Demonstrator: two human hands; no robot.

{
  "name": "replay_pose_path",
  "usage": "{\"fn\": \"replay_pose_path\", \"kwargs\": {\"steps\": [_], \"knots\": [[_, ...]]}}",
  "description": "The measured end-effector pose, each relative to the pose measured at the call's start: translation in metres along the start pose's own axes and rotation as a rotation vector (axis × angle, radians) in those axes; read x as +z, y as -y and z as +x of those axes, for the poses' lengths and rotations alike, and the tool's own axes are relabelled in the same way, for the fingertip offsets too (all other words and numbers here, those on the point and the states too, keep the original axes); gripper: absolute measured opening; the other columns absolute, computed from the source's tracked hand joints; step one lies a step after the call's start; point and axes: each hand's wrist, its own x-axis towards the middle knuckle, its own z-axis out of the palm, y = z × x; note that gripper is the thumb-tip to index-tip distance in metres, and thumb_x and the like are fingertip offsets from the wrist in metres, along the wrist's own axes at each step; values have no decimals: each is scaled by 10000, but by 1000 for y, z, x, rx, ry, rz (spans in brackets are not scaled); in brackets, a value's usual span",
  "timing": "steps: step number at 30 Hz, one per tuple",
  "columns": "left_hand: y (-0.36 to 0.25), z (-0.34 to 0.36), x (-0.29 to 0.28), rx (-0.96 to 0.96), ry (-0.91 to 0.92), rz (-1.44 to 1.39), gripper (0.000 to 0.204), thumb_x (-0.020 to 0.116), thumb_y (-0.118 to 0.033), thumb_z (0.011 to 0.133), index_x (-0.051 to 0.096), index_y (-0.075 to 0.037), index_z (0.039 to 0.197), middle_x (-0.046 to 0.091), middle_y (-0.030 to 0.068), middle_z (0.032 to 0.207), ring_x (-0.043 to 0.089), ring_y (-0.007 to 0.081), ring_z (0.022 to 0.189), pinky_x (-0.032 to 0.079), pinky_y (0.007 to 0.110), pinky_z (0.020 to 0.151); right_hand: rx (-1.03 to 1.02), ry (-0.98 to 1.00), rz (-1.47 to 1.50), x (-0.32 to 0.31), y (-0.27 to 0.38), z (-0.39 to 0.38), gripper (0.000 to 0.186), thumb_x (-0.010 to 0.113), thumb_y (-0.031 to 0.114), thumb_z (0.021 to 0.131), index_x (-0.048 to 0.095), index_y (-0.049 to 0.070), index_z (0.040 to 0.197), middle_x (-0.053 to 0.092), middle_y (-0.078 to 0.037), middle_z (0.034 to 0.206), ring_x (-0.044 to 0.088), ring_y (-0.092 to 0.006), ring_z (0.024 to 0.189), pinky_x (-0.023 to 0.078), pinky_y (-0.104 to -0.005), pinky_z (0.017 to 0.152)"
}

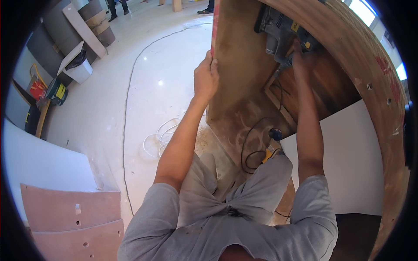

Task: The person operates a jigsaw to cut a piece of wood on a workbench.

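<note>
With my right hand (302, 61) I grip the handle of a grey power tool (278, 32) with yellow markings, up inside a curved wooden frame. Its exact kind is hard to make out, and my right fingers are partly hidden behind the handle. The tool lies close to the inner face of an upright brown wooden panel (237, 48). My left hand (206, 77) is closed on the panel's left edge, thumb on the near side. A dark cord (244, 139) loops down below the tool toward my knees.
The curved wooden rim (348, 48) with drilled holes arches over the right. A white sheet (344, 156) stands below my right forearm. White cable (159, 139) coils on the floor, and a long dark cable (126, 108) runs across it. Drilled panels (72, 213) lie lower left; a white bin (79, 69) stands beyond.
</note>
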Motion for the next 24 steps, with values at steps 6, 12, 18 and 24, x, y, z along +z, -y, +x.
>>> {"fn": "replay_pose_path", "kwargs": {"steps": [6,12,18,24], "knots": [[9,3,3,110,-54,20,386,495,-175,936,516,17,1270,627,279,1024,611,421,962,469,437,834,-136,0,25,-1,-17,14,520,738,174,784,509,-104,1159,602,-195,1136,597,-255,1034,437,-344,917],[10,5,-2,99,-30,43,378,497,-172,934,521,-7,1272,633,268,1026,608,425,979,470,433,832,-121,-55,99,12,-55,25,450,707,142,796,515,-76,1140,601,-140,1064,599,-223,953,461,-324,858],[11,4,4,84,-20,32,378,509,-168,932,523,-17,1279,637,264,1044,611,414,997,477,418,848,-57,72,187,6,-151,58,397,673,117,832,499,-49,1149,579,-88,1066,573,-161,919,475,-294,801],[6,5,6,65,-13,34,372,520,-173,938,540,24,1253,647,253,1049,629,379,1005,475,394,881,96,-4,195,2,-208,87,397,653,97,845,503,-48,1183,571,-92,1126,561,-166,992,471,-308,858]]}}
